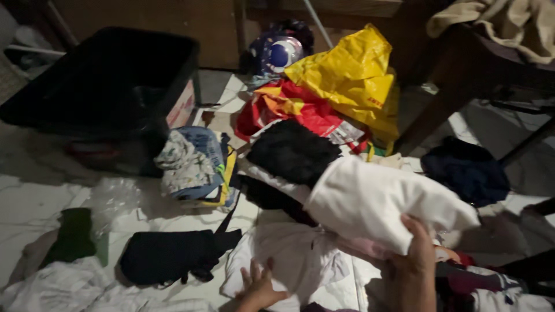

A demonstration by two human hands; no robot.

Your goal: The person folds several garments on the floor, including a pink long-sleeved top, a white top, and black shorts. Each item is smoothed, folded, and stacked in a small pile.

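Mid-sorting: right hand [417,254] clamped on folded white cloth [376,199] at lower right, left hand [258,284] splayed open on pale garment [300,254]; next likely needed steady placing.

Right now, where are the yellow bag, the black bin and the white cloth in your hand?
yellow bag [347,72], head view, middle of its crumpled front.
black bin [110,81], head view, its dark inside wall.
white cloth [376,199], head view, middle of the fold.

Dim, warm indoor light reaches mainly the middle of the floor [34,214]. The far corners sink into deep shadow. The whole picture is soft and grainy, slightly motion-blurred; no glare.
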